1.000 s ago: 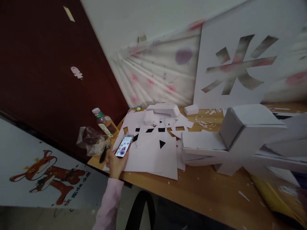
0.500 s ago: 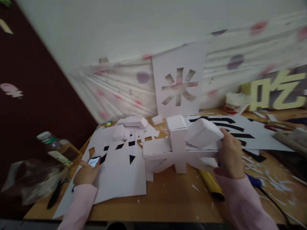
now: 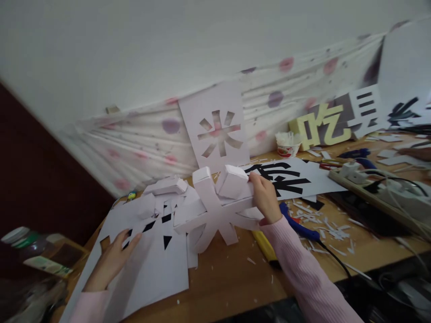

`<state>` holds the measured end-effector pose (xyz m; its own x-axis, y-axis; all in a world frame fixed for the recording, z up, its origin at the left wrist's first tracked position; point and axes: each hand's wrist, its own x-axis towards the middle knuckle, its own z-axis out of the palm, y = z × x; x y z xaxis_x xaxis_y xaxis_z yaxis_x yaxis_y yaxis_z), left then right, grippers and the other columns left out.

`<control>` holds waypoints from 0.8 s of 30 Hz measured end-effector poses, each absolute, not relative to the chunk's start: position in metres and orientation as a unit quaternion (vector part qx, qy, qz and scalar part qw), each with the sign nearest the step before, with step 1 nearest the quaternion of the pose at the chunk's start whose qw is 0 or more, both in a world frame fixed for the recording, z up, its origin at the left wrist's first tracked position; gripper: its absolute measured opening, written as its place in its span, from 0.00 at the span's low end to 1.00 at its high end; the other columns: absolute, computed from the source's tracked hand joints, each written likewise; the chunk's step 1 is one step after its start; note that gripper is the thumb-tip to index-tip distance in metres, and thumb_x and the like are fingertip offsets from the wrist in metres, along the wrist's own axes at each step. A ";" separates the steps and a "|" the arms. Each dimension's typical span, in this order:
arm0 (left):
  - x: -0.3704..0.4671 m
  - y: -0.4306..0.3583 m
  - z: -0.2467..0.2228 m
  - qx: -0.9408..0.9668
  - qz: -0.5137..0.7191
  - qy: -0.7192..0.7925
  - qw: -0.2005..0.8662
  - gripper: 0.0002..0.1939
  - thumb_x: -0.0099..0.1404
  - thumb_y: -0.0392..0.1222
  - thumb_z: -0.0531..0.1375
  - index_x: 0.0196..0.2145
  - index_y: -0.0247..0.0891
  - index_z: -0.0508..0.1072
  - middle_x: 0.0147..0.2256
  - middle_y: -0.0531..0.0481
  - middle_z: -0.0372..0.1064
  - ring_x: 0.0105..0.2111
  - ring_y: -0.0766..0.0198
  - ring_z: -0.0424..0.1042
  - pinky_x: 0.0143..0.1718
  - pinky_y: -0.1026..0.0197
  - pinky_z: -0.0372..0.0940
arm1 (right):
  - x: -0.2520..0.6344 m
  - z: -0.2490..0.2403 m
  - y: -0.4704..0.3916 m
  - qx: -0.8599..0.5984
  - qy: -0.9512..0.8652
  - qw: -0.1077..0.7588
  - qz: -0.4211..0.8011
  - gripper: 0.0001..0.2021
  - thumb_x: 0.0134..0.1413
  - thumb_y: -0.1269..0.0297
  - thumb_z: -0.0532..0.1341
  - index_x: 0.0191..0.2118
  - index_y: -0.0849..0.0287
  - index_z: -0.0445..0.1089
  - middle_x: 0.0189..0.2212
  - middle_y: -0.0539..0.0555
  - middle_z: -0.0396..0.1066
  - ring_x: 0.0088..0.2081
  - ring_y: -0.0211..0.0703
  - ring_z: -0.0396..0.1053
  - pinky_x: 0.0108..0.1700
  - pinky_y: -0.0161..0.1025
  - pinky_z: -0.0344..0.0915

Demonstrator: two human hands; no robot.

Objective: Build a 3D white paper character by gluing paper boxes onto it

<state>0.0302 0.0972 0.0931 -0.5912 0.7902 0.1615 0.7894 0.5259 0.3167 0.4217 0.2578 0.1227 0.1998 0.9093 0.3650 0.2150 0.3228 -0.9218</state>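
My right hand (image 3: 266, 197) is closed on the right end of a white foam-board character (image 3: 220, 217), a raised, box-like shape of crossing strokes. The character stands tilted just above or on the table; I cannot tell which. A loose-looking white block (image 3: 232, 183) shows at its upper right, close to my fingertips. My left hand (image 3: 112, 259) has its fingers spread, with nothing visible in it, over a large white sheet (image 3: 161, 269) with cut-out openings. Behind the character, a white board (image 3: 188, 116) with a matching cut-out leans on the wall.
A bottle (image 3: 43, 251) lies at the left. Right of my right hand are a blue glue gun (image 3: 299, 226), a power strip (image 3: 380, 197) and scattered white scraps. A yellow-handled tool (image 3: 264, 246) lies under my forearm. A yellow character (image 3: 323, 128) and paper cup (image 3: 288, 146) stand behind.
The phone that was in my left hand is no longer visible, and those fingers have spread. The view has swung right. My right hand still holds the character, which now sits more tilted.
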 end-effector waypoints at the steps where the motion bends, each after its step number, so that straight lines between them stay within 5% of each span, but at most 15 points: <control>1: 0.052 0.101 0.106 0.505 0.240 0.828 0.026 0.32 0.62 0.60 0.51 0.56 0.35 0.65 0.54 0.37 0.70 0.54 0.49 0.70 0.49 0.53 0.69 | 0.420 0.124 0.260 -0.498 -0.567 0.587 0.293 0.23 0.55 0.47 0.49 0.23 0.58 0.69 0.24 0.53 0.71 0.31 0.47 0.66 0.35 0.40 0.57; 7: 0.177 0.157 0.180 0.728 0.414 0.545 -0.044 0.25 0.71 0.55 0.49 0.61 0.44 0.63 0.63 0.47 0.60 0.64 0.56 0.57 0.65 0.46 0.51 | 0.414 0.126 0.269 -0.480 -0.615 0.558 0.282 0.25 0.60 0.47 0.47 0.25 0.58 0.71 0.27 0.54 0.74 0.34 0.48 0.70 0.40 0.40 0.60; 16: 0.216 0.206 0.174 0.760 0.466 0.453 -0.014 0.20 0.75 0.46 0.46 0.54 0.40 0.71 0.56 0.46 0.69 0.59 0.59 0.64 0.62 0.49 0.56 | 0.415 0.190 0.252 -0.362 -0.694 0.595 0.184 0.28 0.69 0.48 0.42 0.43 0.58 0.75 0.45 0.57 0.76 0.50 0.48 0.71 0.53 0.44 0.61; 21: 0.222 0.195 0.172 0.776 0.470 0.420 -0.026 0.19 0.75 0.42 0.46 0.58 0.40 0.68 0.58 0.46 0.67 0.60 0.59 0.63 0.61 0.50 0.56 | 0.385 0.201 0.245 -0.369 -0.817 0.440 0.052 0.29 0.71 0.53 0.40 0.35 0.61 0.74 0.25 0.58 0.73 0.31 0.48 0.72 0.37 0.41 0.63; 24: 0.223 0.193 0.170 0.775 0.472 0.420 -0.033 0.19 0.75 0.42 0.46 0.59 0.44 0.66 0.59 0.49 0.66 0.60 0.58 0.62 0.62 0.49 0.56 | 0.378 0.194 0.242 -0.381 -0.836 0.392 -0.047 0.27 0.72 0.59 0.39 0.36 0.62 0.73 0.22 0.57 0.71 0.24 0.44 0.67 0.29 0.38 0.58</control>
